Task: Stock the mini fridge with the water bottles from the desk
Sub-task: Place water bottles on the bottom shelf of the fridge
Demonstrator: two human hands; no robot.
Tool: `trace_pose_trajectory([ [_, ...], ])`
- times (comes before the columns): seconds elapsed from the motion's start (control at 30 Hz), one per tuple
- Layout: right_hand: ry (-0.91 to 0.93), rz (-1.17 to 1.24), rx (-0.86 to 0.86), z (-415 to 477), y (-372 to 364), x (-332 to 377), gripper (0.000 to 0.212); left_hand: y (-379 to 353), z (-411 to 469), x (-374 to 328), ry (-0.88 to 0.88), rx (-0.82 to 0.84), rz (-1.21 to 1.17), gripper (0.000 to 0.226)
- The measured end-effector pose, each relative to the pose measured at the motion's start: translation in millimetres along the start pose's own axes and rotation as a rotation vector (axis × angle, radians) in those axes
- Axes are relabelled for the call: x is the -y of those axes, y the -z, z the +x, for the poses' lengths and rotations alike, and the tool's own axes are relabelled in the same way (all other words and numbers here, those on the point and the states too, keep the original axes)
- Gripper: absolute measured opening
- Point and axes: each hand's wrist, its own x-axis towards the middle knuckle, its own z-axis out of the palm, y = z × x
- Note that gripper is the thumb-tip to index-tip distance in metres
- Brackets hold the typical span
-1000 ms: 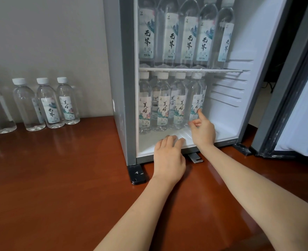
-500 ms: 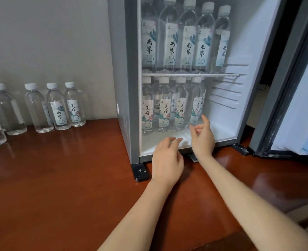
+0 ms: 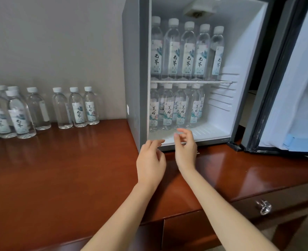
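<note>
The loose water bottles [image 3: 61,108] stand in a ragged line along the back edge of the surface [image 3: 59,169], close against the wall, running off toward its left edge. The one nearest the fridge reads 美好 on its label, and the next reads 无界. Two beyond those show mostly clear plastic with their labels turned away. The cluster by the left edge shows 无界 again. All have white caps.

The mini fridge [image 3: 135,69] sits at the back of the surface to their right, with its door [image 3: 294,87] swung wide open. On the wire shelf [image 3: 191,81] five upright bottles form the upper row [image 3: 188,51], every label reading 无界. Below, on the fridge floor, the lower row [image 3: 181,107] stands packed to the left, four in front with 美好 on their labels and more behind. The small print on all the labels is too fine to read.

Both hands are out in front of the opening, empty. The left hand [image 3: 150,160] hangs palm down with relaxed fingers at the front lip of the fridge floor. I cannot tell whether it touches. The right hand [image 3: 185,147] is raised just short of the lower row, fingers loosely curled, gripping nothing.

At the front right corner, a drawer carries a shiny metal handle [image 3: 265,207].
</note>
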Motion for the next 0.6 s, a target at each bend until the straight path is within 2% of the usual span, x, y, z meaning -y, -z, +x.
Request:
trace_pose_trajectory([
  [0.17, 0.040, 0.014, 0.208, -38.0, -18.2, 28.9, 0.007, 43.3, -9.6, 22.0, 0.080, -0.078, 0.004, 0.038],
  [0.6, 0.011, 0.204, 0.500, -146.4, -142.8, 111.1, 0.008, 222.5, -39.1, 116.0, 0.444, -0.364, 0.163, 0.031],
])
